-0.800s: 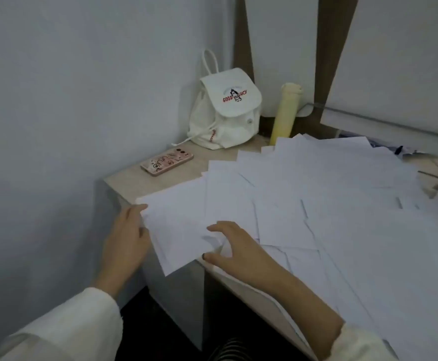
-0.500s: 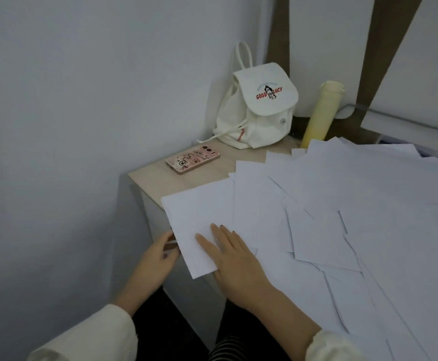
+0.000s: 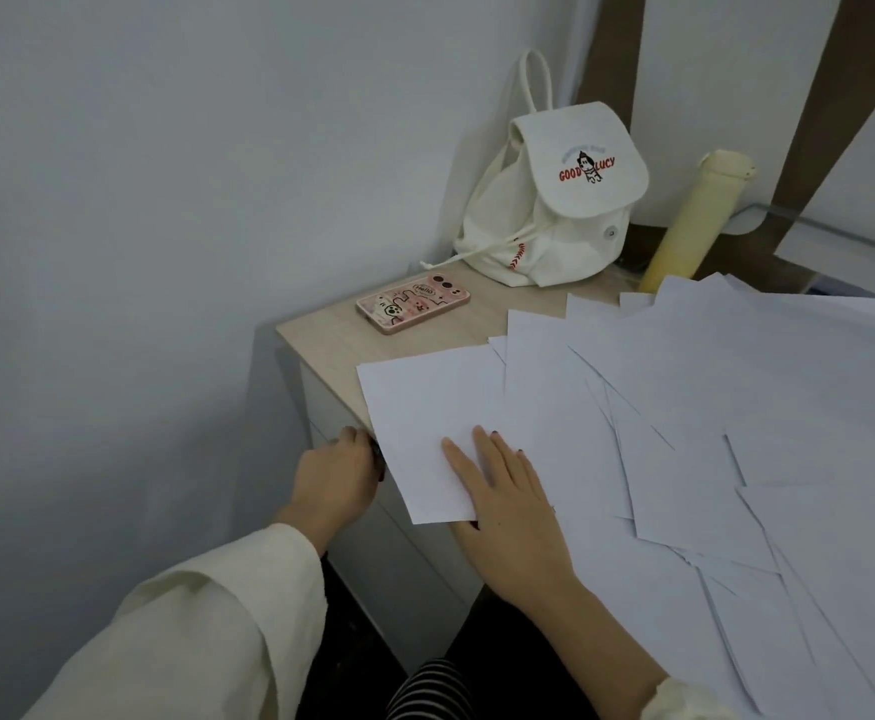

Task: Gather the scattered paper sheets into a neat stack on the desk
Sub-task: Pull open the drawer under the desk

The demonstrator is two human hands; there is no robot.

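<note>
**Operator:** Report the location of the task items.

**Inspector:** The paper sheets lie loose and overlapping on the table. They cover it from the centre of the view out to 3 and 5 o'clock. The nearest sheet sits at the left end of the spread, skewed to the table edge. Its near corner overhangs the table's front edge.

**Operator:** Hand status?

**Inspector:** The right hand is flat and palm down with fingers straight. It rests on the near right part of the nearest sheet and on the paper beside it. The left hand is at 9 o'clock of that sheet, with fingers curled against the sheet's left edge at the table front. The fingertips are hidden, so I cannot tell whether they pinch the paper.

**Operator:** Surrounding items?

**Inspector:** A pink phone lies flat on bare table at 12 o'clock of the nearest sheet, apart from it. A white backpack stands in the far corner at 1 o'clock, by the wall. A pale yellow bottle stands just right of the backpack, its base hidden behind sheet corners.

**Operator:** Obstructions?

**Inspector:** The wall runs close along the table's left end, at 9 o'clock of the left hand. The phone and the backpack sit on the bare table surface at 11 to 1 o'clock. A cream sleeve covers the left forearm at 7 o'clock.
</note>
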